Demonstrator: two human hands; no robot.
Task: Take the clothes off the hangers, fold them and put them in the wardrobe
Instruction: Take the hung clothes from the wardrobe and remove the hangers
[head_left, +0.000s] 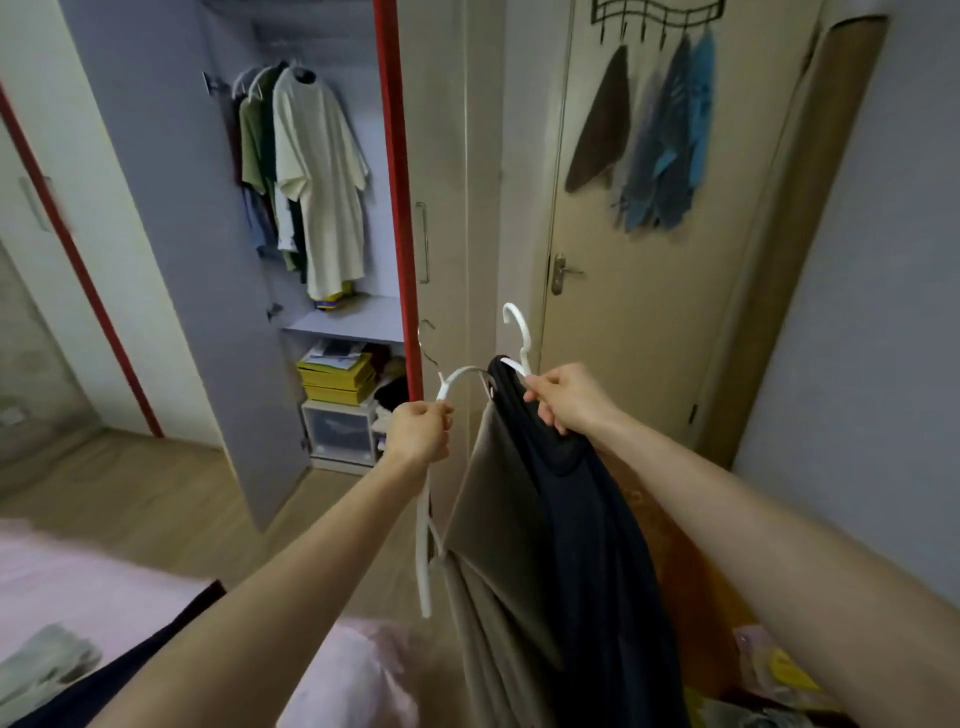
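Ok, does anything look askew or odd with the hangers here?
Yes: the white hanger gripped by the left hand hangs tilted on end, half out of the beige garment. The right hand grips the dark garment on another hanger.

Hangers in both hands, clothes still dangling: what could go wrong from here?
1. The left hand grips a white hanger that looks half out of the beige garment; the cloth could slide to the floor.
2. The right hand holds the dark garment and its hanger together, so the hook may snag as they part.
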